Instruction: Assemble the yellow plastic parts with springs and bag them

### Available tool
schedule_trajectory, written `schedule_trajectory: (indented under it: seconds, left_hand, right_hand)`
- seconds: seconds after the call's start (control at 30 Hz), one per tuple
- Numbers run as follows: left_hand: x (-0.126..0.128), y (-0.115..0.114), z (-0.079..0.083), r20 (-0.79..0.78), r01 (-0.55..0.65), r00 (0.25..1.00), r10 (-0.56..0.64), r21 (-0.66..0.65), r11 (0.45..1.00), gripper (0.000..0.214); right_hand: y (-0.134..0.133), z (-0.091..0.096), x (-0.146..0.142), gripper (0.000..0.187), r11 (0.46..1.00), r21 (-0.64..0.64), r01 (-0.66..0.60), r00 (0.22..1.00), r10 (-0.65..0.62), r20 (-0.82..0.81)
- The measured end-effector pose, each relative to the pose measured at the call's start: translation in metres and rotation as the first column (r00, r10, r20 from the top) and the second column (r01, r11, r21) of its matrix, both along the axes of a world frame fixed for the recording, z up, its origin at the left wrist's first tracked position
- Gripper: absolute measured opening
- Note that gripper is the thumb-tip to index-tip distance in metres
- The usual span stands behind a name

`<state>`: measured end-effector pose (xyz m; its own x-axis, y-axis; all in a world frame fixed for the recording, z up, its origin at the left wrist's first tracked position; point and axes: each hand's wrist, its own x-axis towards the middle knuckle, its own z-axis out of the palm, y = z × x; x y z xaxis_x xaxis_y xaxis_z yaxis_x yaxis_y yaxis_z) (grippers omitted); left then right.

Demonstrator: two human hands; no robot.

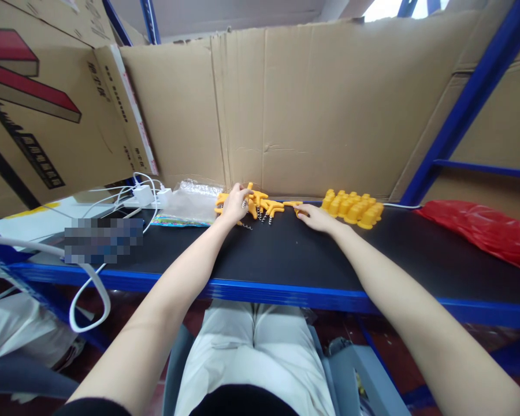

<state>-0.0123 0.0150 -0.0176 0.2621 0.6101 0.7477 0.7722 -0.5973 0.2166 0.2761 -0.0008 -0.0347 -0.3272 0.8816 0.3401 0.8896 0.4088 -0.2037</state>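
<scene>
My left hand is in a pile of corkscrews with yellow handles and metal spirals. Its fingers are closed around one corkscrew, whose spiral shows beside the fingertips; part of its handle is hidden. To the right of the pile, my right hand has its thumb and fingers curled on a yellow plastic piece. How much of that piece lies inside the hand is hidden. Just beyond the right hand stand several yellow cup-shaped plastic parts, grouped in rows on the black tabletop.
Clear plastic bags lie left of the pile. Farther left are white chargers with cables and a blurred-out object. A red plastic bag lies at right. Cardboard walls the back; a blue rail edges the front.
</scene>
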Motion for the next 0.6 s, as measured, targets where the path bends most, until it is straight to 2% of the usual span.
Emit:
schedule_trajectory:
  seconds: [0.13, 0.33, 0.47, 0.6]
  left_hand:
    - [-0.001, 0.003, -0.002, 0.011, -0.017, 1.0, 0.017, 0.007, 1.0, 0.028]
    - [0.001, 0.002, -0.008, 0.012, 0.027, 1.0, -0.027, -0.014, 1.0, 0.035]
    - [0.005, 0.003, -0.016, -0.045, 0.0, 0.999, -0.006, -0.134, 0.991, 0.038]
    - [0.007, 0.0, -0.019, -0.187, -0.038, 0.982, -0.019, -0.296, 0.955, 0.053]
  right_hand:
    - [-0.005, 0.004, -0.006, 0.027, 0.999, -0.025, 0.035, 0.999, -0.035, -0.021]
    - [-0.005, 0.008, -0.004, 0.015, 0.989, 0.025, 0.146, 0.987, -0.148, 0.062]
    - [-0.006, 0.008, -0.005, 0.027, 0.974, -0.018, 0.224, 0.972, -0.222, 0.076]
    - [-0.007, 0.009, -0.007, 0.035, 0.962, -0.071, 0.263, 0.96, -0.254, 0.121]
